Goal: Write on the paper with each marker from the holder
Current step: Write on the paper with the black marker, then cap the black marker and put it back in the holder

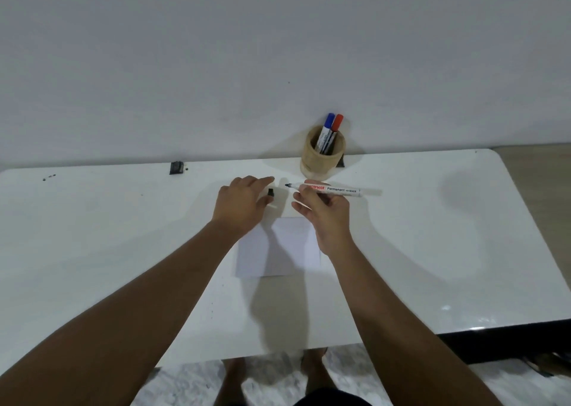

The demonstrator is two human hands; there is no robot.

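Note:
My right hand [324, 211] holds an uncapped black permanent marker [340, 189] level above the table, its tip pointing left. My left hand [244, 201] pinches the marker's black cap [271, 193] between thumb and fingers, a short gap left of the tip. A white sheet of paper [278, 251] lies flat on the white table [123, 235], just below both hands and partly covered by them. At the table's back edge stands a round wooden holder [321, 155] with a blue-capped marker [327, 127] and a red-capped marker [336, 129] upright in it.
A small black object [176, 167] lies at the back edge on the left, with dark specks [49, 177] farther left. A plain wall rises behind the table. The table's front edge runs near my body, and my bare feet show below it.

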